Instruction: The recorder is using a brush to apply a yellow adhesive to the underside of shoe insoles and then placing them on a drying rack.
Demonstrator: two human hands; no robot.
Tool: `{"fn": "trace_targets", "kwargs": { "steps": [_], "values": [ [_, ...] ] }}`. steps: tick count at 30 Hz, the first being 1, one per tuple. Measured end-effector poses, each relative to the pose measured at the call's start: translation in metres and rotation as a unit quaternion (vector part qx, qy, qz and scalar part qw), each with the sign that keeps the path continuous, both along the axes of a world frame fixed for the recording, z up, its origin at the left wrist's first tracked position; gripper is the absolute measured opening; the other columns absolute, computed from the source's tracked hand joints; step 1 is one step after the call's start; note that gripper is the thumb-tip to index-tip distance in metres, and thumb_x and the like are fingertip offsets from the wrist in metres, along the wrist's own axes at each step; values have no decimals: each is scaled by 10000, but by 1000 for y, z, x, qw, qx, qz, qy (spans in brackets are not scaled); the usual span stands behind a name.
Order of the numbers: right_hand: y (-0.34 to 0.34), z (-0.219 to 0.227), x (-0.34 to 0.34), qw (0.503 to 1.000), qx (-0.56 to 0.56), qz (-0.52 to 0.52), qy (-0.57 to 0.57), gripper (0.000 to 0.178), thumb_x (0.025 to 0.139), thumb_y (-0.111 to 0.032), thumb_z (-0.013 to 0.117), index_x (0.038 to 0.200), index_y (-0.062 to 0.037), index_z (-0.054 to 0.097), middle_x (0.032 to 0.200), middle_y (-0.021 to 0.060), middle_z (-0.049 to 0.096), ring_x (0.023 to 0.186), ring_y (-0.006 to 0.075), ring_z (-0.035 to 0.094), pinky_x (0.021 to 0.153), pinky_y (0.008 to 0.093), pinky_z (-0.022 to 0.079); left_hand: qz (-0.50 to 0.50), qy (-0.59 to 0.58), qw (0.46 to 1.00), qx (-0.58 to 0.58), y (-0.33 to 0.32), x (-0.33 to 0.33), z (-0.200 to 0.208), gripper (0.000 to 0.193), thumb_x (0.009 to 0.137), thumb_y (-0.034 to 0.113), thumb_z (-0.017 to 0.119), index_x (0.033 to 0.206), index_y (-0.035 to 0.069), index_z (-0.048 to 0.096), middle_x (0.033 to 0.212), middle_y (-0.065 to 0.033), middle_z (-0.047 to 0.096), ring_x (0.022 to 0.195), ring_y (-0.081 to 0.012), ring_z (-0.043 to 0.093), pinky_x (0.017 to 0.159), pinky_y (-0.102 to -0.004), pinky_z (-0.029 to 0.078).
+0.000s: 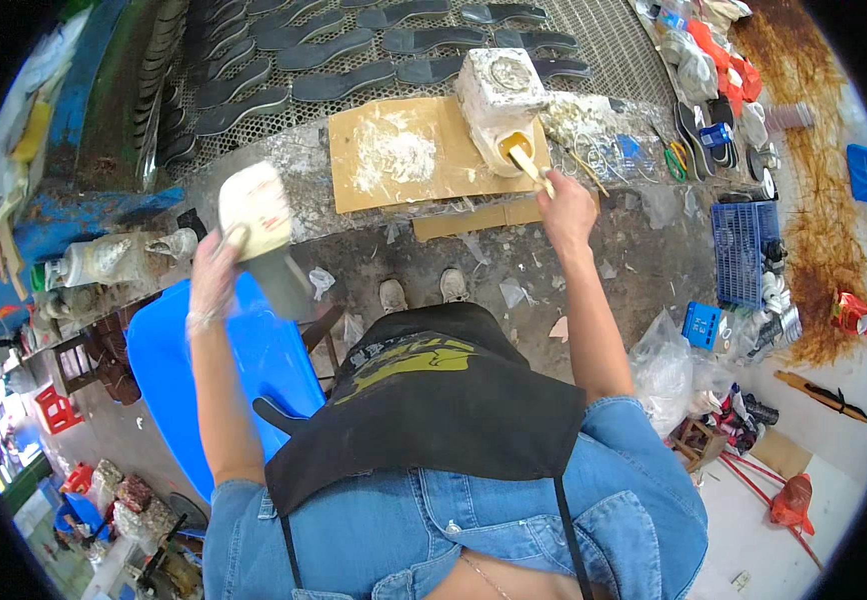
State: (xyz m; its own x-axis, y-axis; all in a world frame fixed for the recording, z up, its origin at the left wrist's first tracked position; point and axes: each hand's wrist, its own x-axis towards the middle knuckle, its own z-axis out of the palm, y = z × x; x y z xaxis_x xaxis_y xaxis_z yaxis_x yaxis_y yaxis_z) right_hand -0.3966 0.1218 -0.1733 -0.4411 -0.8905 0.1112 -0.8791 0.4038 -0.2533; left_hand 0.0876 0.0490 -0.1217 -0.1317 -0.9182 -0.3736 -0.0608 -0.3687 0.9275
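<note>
Gripping left hand [216, 262]: between nine and ten o'clock, slightly blurred on my feed, thumb and fingers pinching the cream piece.
Cream piece [254, 205]: at ten o'clock, flat, rounded at its far end, with red marks; it reaches beyond the fingers toward one.
Grey piece [284, 288]: at nine o'clock, just below the cream piece; I cannot tell whether the two are joined.
Right hand [568, 212]: at two o'clock, curled narrow around the stick.
Stick [531, 168]: pale, slanting from the hand toward eleven, its far end in the pot's mouth.
Pot [504, 90]: between twelve and one, crusted white, its yellowish mouth turned toward me.
Card [394, 195]: between eleven and twelve, tan, smeared white, lying on the bench [304, 145] beside and partly under the pot.
Dark soles [429, 40]: I see rows of them on the mesh [614, 40], from ten to one.
Scissors [676, 160]: at two o'clock.
Crate [744, 250]: blue, at three.
Apron [424, 430]: black, at six.
Chair [169, 360]: blue, between eight and nine, below the left forearm.
</note>
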Motion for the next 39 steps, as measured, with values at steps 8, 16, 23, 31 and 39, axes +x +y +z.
{"fn": "trace_targets", "kwargs": {
  "steps": [8,16,23,31,39],
  "values": [
    [2,34,-11,992,100,20,-68,264,798,-192,665,1052,-125,690,936,159,692,895,343,662,776,456,518,83,106,990,-35,-4,-78,-7,362,892,195,621,1156,-49,584,1070,-95,666,921,-154,643,801,-284,509],
    [9,16,5,916,1,70,-395,393,782,-177,728,1122,8,663,758,64,653,679,123,598,609,281,472,-55,-105,961,-248,-3,-131,31,359,786,142,626,1099,-34,627,964,-115,704,862,-170,656,813,-314,506],
    [-28,180,119,904,-255,266,-217,300,747,-47,701,1047,-65,703,765,36,579,599,146,528,551,280,420,-98,-173,933,-300,10,-144,75,335,753,184,627,1016,-23,610,845,-181,657,799,-270,625,720,-359,501],
    [-41,182,125,945,-199,245,-85,276,710,-40,705,983,-11,674,796,89,563,675,215,589,586,328,462,-86,-228,923,-299,22,-126,102,368,749,148,622,1076,-21,639,858,-172,694,763,-197,671,717,-330,518],
    [-36,189,152,924,-235,271,-133,223,714,-40,690,934,-11,670,786,86,573,651,195,591,545,312,455,-25,-196,916,-348,30,-117,107,341,744,136,628,1049,-16,649,835,-177,691,756,-221,691,690,-335,515]
  ]
}}
